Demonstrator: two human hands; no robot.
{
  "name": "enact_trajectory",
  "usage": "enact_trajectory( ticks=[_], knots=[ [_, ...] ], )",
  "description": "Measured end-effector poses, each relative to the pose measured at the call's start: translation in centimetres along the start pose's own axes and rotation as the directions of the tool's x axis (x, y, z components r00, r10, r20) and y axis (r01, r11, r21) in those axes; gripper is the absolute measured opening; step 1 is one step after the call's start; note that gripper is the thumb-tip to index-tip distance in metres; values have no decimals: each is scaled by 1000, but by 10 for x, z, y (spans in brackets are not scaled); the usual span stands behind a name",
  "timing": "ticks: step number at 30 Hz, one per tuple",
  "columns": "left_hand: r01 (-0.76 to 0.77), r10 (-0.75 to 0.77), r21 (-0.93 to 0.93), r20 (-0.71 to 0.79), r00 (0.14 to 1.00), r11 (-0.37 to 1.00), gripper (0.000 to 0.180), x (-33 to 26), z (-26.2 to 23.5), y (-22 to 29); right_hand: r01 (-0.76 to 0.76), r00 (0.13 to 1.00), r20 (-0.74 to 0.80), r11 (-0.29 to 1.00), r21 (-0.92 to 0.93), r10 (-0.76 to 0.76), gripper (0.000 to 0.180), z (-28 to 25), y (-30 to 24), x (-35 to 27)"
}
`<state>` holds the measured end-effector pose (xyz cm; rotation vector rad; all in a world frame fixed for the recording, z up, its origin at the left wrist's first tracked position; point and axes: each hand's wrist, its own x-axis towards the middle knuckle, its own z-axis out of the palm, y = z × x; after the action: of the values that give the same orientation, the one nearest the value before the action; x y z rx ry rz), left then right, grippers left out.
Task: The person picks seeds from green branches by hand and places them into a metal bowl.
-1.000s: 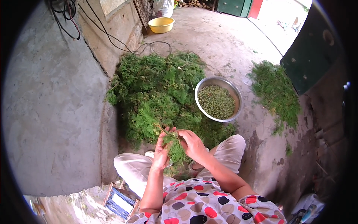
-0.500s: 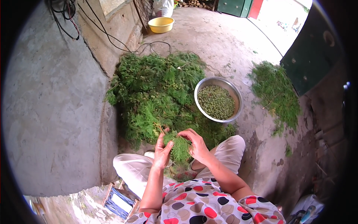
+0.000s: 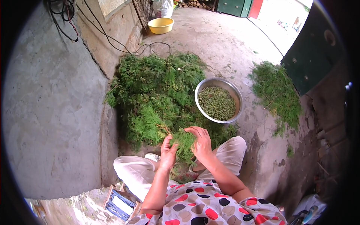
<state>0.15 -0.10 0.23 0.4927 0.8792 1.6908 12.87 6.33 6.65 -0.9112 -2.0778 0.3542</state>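
Between my two hands is a leafy green sprig (image 3: 184, 144) with feathery, conifer-like foliage. My left hand (image 3: 168, 153) is closed round its stem side. At the sprig's right edge my right hand (image 3: 201, 143) has its fingers curled against the leaves; whether it pinches a small cone there is hidden. Just beyond lies a big heap of similar green branches (image 3: 157, 82), dotted with small round green cones. To the right of the heap stands a metal basin (image 3: 240, 98), partly filled with small green cones (image 3: 216, 103).
A looser pile of green branches (image 3: 275, 93) lies at the right, by a dark green door (image 3: 315, 48). A yellow basin (image 3: 161, 26) stands at the back near a white sack (image 3: 163, 8). Black cables (image 3: 108, 35) run along the left wall. A blue-woven seat (image 3: 119, 204) is at lower left.
Both hands have shifted slightly to the right and away from me with the sprig. My right hand has turned, its fingers now further over the leaves.
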Motion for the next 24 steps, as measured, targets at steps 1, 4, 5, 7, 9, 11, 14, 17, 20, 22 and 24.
enact_trajectory(
  ticks=[1, 4, 5, 7, 9, 11, 14, 17, 20, 22, 24],
  knots=[
    [-9, 9, 16, 12, 1000, 1000, 26, 0, 4, 1, 1, 1000, -13, 1000, -2, -1, 33, 2, 3, 0],
    [12, -11, 72, -9, 1000, 997, 24, -3, 9, 5, -153, 979, -110, 977, 147, 170, 23, 5, 12, 1],
    [25, -24, 93, -12, 1000, 995, 23, -5, 8, 5, -233, 946, -187, 956, 179, 266, 16, 4, 21, 5],
    [-11, 17, 112, -52, 999, 994, 26, -8, 3, 1, -415, 866, -93, 809, 416, 492, 22, -3, 43, 11],
    [-2, 7, 74, -69, 998, 997, 28, -7, -10, -5, -443, 829, 164, 450, 775, 534, 25, -14, 44, 18],
    [4, 1, 59, -74, 997, 998, 31, -3, -24, -10, -499, 786, 304, 263, 826, 539, 26, -18, 39, 20],
    [-10, 17, 100, -62, 998, 995, 30, -3, -16, -4, -556, 721, 423, 93, 826, 549, 29, -22, 39, 12],
    [-23, 29, 119, -45, 999, 993, 29, -4, -9, 3, -614, 673, 486, 54, 788, 558, 29, -25, 49, 6],
    [-51, 57, 144, -33, 998, 988, 28, -6, -3, 7, -525, 679, 449, -44, 850, 581, 27, -30, 81, 9],
    [-89, 95, 173, -26, 995, 981, 29, -5, -6, 4, -303, 651, 364, -212, 929, 666, 29, -33, 105, 19],
    [-51, 54, 148, -20, 998, 988, 30, -6, -7, 6, -103, 627, 417, -461, 881, 658, 33, -41, 120, 26]
  ],
)
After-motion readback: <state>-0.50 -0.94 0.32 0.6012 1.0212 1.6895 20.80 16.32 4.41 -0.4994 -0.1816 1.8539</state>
